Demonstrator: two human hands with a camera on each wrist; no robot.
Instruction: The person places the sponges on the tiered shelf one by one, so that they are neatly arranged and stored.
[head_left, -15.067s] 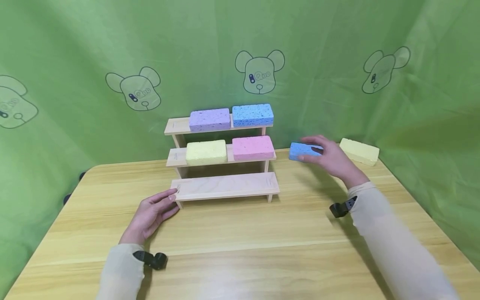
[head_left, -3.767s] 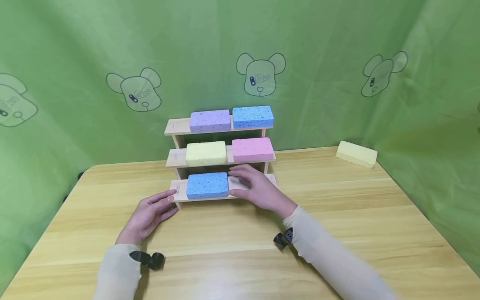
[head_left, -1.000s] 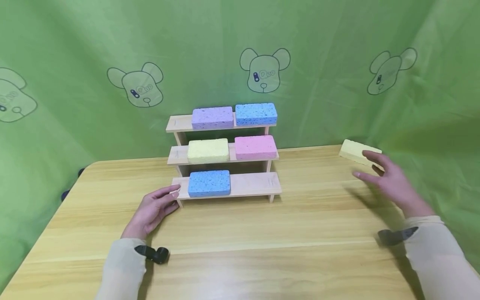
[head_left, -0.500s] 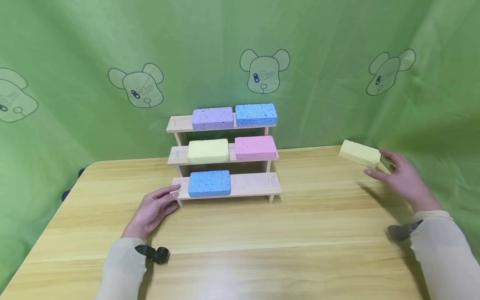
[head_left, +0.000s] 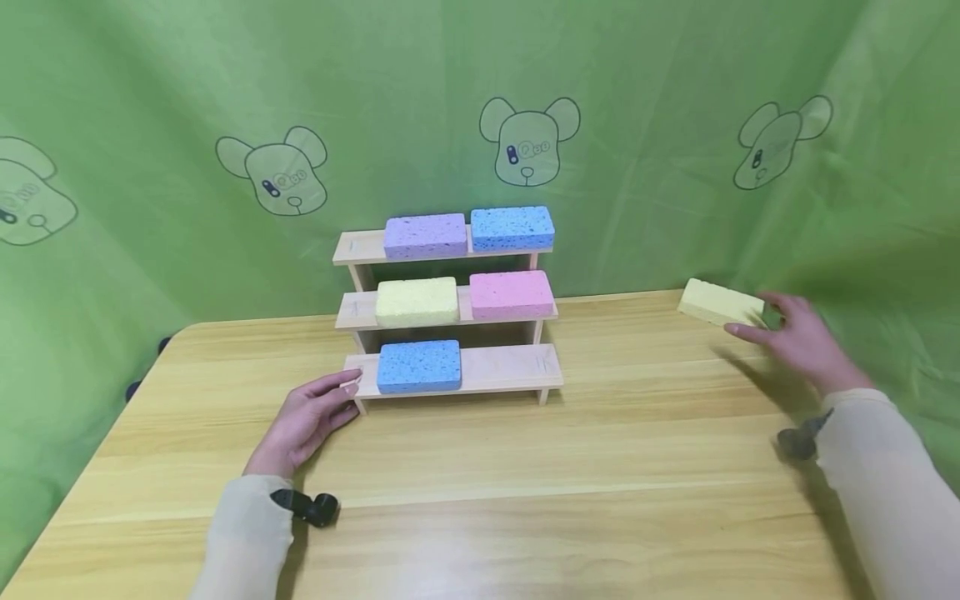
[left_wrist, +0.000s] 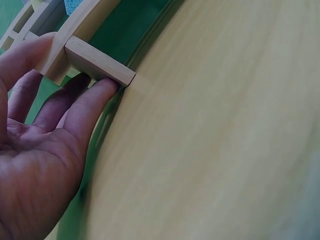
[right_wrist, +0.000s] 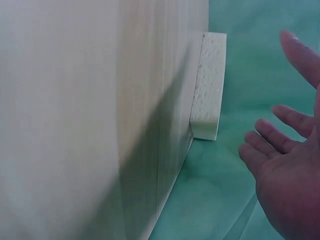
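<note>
A three-tier wooden stand (head_left: 510, 367) rises in steps at the middle of the table. My left hand (head_left: 303, 425) holds its lowest tier by the left end; in the left wrist view, fingers (left_wrist: 102, 95) lie against the leg. On that tier sits a blue sponge (head_left: 418, 367). The middle tier bears a yellow sponge (head_left: 416, 302) and a pink sponge (head_left: 512, 295), the top tier a purple sponge (head_left: 425, 236) and another blue sponge (head_left: 512, 228). My right hand (head_left: 808, 346), thumb and fingers spread, is at the right end of a second yellow sponge (head_left: 716, 303), apart from it in the right wrist view.
A green curtain (head_left: 622, 167) with bear-head prints hangs behind the table (head_left: 525, 500) and along its right side, close to the loose yellow sponge. Each wrist carries a small black camera on a strap.
The second blue sponge went from the table onto the lowest tier, where my right hand let go of it. That hand then moved right to the loose yellow sponge. My left hand stays put.
</note>
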